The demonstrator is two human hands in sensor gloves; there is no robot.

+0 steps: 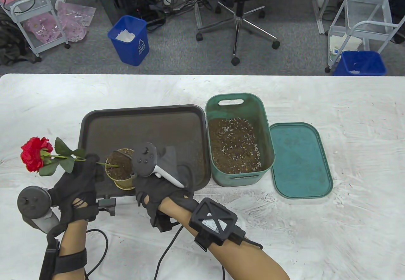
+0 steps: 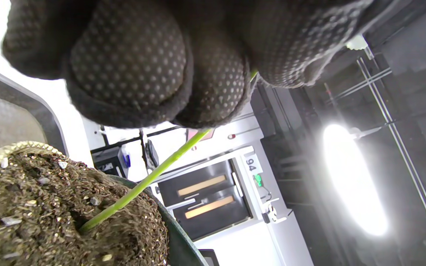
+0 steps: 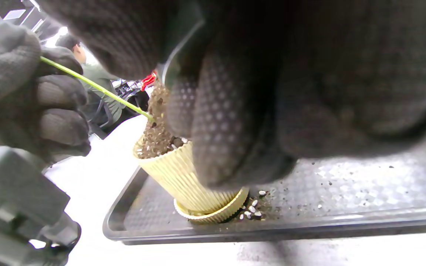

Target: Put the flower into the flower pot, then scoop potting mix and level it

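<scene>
A red flower (image 1: 33,153) leans out to the left, its green stem (image 2: 142,183) stuck into the potting mix in the ribbed yellow flower pot (image 3: 176,173). The pot (image 1: 121,182) stands at the front of the dark tray (image 1: 142,125). My left hand (image 1: 84,166) grips the stem just left of the pot, its fingers (image 2: 131,66) curled round it. My right hand (image 1: 152,191) hangs right over the pot and holds a scoop (image 3: 178,48) whose thin edge shows between the fingers (image 3: 227,122). Mix (image 3: 157,107) is heaped at the scoop's tip on the pot. Most of the scoop is hidden.
A green bin (image 1: 235,100) holding potting mix stands right of the tray, and its green lid (image 1: 300,160) lies flat beside it. Spilled grains lie on the tray at the pot's foot (image 3: 252,210). Cables trail off the table's front edge.
</scene>
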